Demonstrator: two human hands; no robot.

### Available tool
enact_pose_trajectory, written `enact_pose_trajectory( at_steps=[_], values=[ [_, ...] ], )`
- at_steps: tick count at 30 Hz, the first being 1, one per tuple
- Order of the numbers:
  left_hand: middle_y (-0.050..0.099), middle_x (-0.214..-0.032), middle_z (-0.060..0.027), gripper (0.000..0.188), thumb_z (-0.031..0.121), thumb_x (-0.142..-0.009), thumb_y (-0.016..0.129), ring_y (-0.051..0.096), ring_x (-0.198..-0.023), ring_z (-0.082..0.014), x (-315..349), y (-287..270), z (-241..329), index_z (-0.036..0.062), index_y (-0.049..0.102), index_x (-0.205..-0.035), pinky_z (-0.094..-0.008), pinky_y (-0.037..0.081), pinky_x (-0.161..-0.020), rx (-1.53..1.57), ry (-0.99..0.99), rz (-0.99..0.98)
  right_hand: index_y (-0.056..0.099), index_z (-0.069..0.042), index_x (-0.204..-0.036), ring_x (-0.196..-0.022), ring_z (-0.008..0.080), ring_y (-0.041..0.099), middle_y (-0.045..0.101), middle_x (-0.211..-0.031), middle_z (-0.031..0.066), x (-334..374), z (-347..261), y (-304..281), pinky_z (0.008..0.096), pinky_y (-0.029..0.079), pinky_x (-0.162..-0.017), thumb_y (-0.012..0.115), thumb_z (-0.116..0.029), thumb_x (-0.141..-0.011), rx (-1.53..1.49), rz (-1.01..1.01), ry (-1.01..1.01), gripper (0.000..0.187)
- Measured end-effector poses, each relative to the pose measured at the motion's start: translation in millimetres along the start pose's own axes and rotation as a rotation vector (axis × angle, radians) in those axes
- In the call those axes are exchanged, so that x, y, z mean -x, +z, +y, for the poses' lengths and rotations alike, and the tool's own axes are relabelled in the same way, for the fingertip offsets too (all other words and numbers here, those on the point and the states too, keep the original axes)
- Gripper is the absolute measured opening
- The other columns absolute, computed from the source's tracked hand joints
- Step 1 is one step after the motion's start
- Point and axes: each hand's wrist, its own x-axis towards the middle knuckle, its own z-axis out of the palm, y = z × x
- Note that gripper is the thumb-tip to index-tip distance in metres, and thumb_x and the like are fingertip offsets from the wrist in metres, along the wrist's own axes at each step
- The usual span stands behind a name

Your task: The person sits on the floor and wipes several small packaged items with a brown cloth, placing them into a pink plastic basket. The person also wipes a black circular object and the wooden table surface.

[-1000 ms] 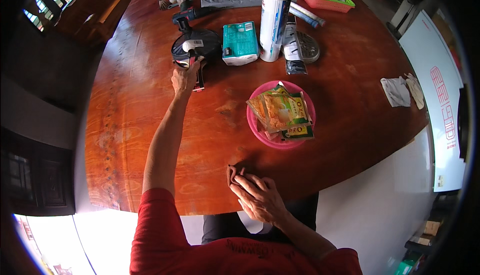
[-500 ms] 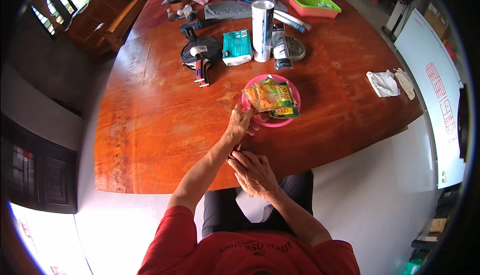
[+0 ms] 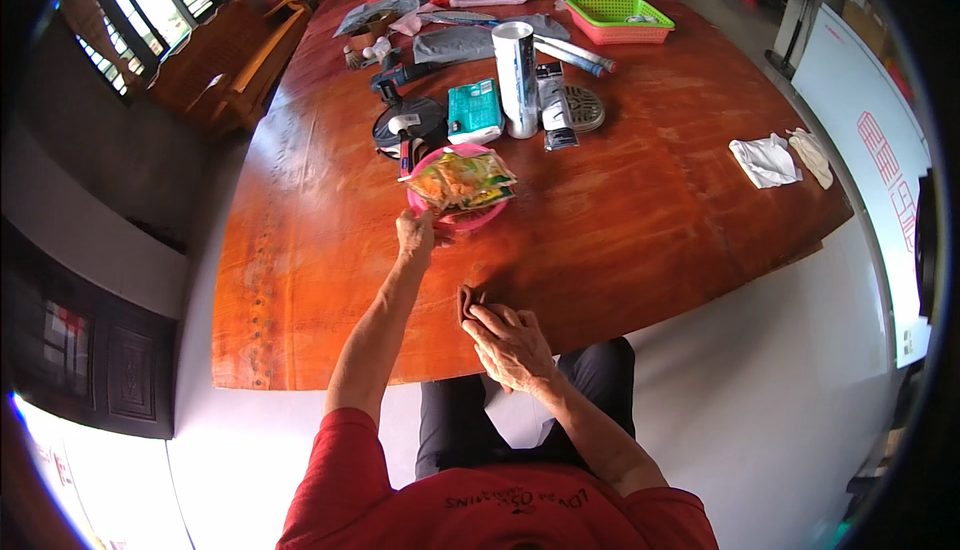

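Head view showed the left hand [image 3: 414, 235] stretched forward, its fingers closed on the near rim of a pink plate [image 3: 446, 222] that rested on the red-brown wooden tabletop [image 3: 640, 220]. On the plate, just beyond those fingers, lay flat snack packets [image 3: 460, 180] in orange and green. The right hand [image 3: 512, 346] sat near the body at the tabletop's near edge, its fingers curled over a small dark brown piece [image 3: 467, 302]; whether they truly gripped it or only rested on it could not be told. Beyond the plate stood a teal box [image 3: 474, 111], a tall silvery cylinder [image 3: 517, 78] and a black round tool [image 3: 408, 126]. Far off to the right of both hands lay crumpled white cloths [image 3: 765, 161], and at the far end a green basket [image 3: 618, 18].
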Motion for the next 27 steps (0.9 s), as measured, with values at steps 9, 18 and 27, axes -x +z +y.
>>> enact_pose_trajectory(
  at_steps=[9,18,27],
  values=[
    [0.062,-0.086,-0.0145,0.045,0.04,-0.098,0.053,0.064,-0.061,-0.0223,9,3,-3,0.0031,0.046,-0.124,-0.0316,0.052,-0.045,0.033,0.059,0.165,0.059,-0.011,-0.118,-0.118,0.0246,0.05,0.053,-0.127,0.005,-26,50,-7,0.0461,0.037,-0.091,0.061,-0.018,-0.084,0.082,0.056,0.204,0.035],
    [0.039,-0.144,-0.0235,0.061,0.035,-0.091,0.061,0.033,-0.133,-0.0424,75,-5,-56,0.0095,0.042,-0.143,-0.056,0.027,-0.109,-1.336,0.68,-0.01,0.056,-0.012,-0.127,-0.134,0.0276,0.041,0.049,-0.139,0.0074,-50,256,-14,0.0528,0.032,-0.103,0.054,-0.025,-0.094,0.433,0.216,0.614,0.036],
    [0.039,-0.147,-0.0222,0.056,0.036,-0.094,0.056,0.033,-0.137,-0.0394,86,-1,-45,0.0125,0.043,-0.144,-0.0559,0.024,-0.111,-1.441,0.638,-0.028,0.058,-0.007,-0.124,-0.13,0.0281,0.045,0.051,-0.137,0.0099,-115,219,25,0.0485,0.036,-0.101,0.06,-0.031,-0.089,0.28,0.17,0.268,0.042]
  ],
)
